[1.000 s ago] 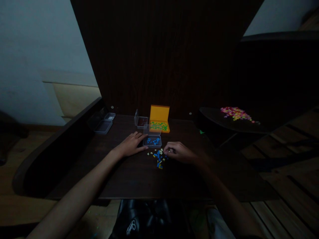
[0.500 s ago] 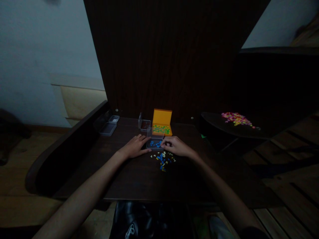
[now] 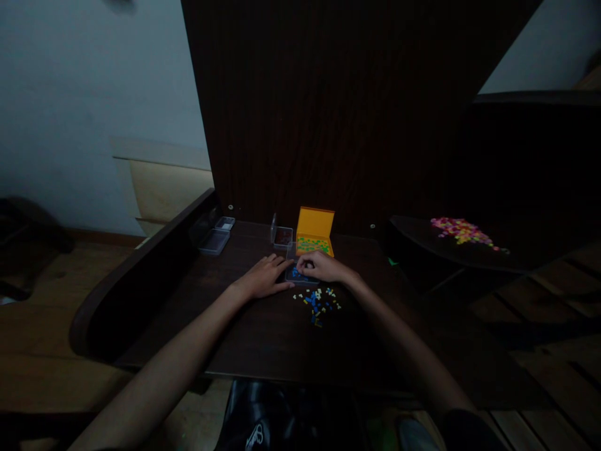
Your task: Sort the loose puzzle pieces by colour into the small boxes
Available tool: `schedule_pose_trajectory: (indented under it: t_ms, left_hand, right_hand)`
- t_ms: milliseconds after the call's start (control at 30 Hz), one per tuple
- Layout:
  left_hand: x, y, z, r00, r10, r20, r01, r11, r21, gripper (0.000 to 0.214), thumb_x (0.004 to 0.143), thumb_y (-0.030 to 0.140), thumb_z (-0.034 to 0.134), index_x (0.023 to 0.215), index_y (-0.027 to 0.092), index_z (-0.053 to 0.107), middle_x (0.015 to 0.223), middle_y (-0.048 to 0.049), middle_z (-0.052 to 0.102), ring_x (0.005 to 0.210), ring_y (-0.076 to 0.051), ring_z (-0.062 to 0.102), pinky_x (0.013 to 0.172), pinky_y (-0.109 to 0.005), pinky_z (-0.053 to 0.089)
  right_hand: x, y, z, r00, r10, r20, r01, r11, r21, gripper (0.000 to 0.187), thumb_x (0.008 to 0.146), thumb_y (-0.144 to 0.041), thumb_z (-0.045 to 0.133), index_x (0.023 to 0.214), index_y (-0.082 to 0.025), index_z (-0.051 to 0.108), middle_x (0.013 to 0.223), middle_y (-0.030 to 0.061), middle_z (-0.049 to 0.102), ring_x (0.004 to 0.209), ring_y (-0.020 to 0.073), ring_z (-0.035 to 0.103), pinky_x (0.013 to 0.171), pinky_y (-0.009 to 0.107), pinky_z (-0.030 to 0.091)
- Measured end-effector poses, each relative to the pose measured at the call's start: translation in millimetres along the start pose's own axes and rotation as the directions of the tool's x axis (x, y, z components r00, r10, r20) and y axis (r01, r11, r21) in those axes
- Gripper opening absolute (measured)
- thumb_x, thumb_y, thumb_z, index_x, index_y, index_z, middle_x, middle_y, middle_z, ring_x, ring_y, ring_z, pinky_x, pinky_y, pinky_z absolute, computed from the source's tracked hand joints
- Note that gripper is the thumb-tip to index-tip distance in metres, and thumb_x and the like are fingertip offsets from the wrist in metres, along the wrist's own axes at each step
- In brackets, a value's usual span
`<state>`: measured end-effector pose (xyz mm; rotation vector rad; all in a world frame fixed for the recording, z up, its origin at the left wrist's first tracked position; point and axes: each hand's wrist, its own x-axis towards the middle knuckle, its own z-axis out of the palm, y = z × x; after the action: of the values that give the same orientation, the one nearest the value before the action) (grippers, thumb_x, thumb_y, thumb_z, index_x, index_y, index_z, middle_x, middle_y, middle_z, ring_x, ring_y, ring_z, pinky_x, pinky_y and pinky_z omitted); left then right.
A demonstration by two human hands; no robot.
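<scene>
Dark desk (image 3: 270,341). L hand (image 3: 267,277) spread, palm down; R hand (image 3: 323,267) curled, can't tell if pinching anything. Clear box (image 3: 304,284) btwn them, L fingers at its L edge, R over it: prob light, stiff, crackable; grip side walls. Loose bits (image 3: 314,302) on near side of box: prob featherweight, hard; pinch by edges.

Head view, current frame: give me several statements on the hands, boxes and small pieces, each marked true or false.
1. The right hand is over the clear box with blue pieces. True.
2. The yellow box is closed. False: it stands open.
3. The left hand lies by the clear box's left side. True.
4. The loose pieces in front of the clear box are all red. False: they include blue and yellow.
</scene>
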<state>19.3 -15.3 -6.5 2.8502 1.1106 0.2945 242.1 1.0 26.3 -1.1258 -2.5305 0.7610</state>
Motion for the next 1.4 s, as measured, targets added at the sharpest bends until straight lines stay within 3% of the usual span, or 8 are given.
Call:
schedule_pose_trajectory:
  t_ms: [367,767,1400]
  left_hand:
    - [-0.6,-1.1,2.5,1.0,0.011,-0.017,-0.01,1.0,0.017,0.063,0.095,0.057,0.045,0.143,0.017,0.042,0.129,-0.0133,0.057,0.119,-0.03,0.05,0.101,-0.041,0.04]
    - [0.2,-0.9,2.1,1.0,0.013,-0.019,-0.012,1.0,0.028,0.063,0.094,0.056,0.048,0.142,0.015,0.043,0.127,-0.014,0.058,0.119,-0.031,0.05,0.102,-0.041,0.04]
    - [-2.4,-0.3,0.7,1.0,-0.001,-0.008,0.001,1.0,0.019,0.063,0.095,0.058,0.043,0.143,0.016,0.041,0.129,-0.0139,0.057,0.119,-0.031,0.05,0.1,-0.043,0.041]
  right_hand:
    - [3.4,8.6,6.5,0.994,-0.055,0.098,0.056,0.998,-0.003,0.016,0.079,-0.008,0.059,0.087,-0.014,0.071,0.081,0.0025,0.069,0.071,0.0125,0.06,0.065,0.022,0.044]
    - [2.5,5.1,6.2,0.989,-0.127,0.072,0.133,0.987,-0.089,0.018,0.081,-0.007,0.059,0.088,-0.015,0.073,0.086,0.0045,0.071,0.077,0.0148,0.063,0.072,0.025,0.046]
    - [-1.0,4.7,5.4,0.996,-0.084,0.012,0.085,0.993,-0.087,0.016,0.086,-0.011,0.057,0.091,-0.014,0.072,0.09,0.006,0.07,0.08,0.016,0.062,0.074,0.026,0.046]
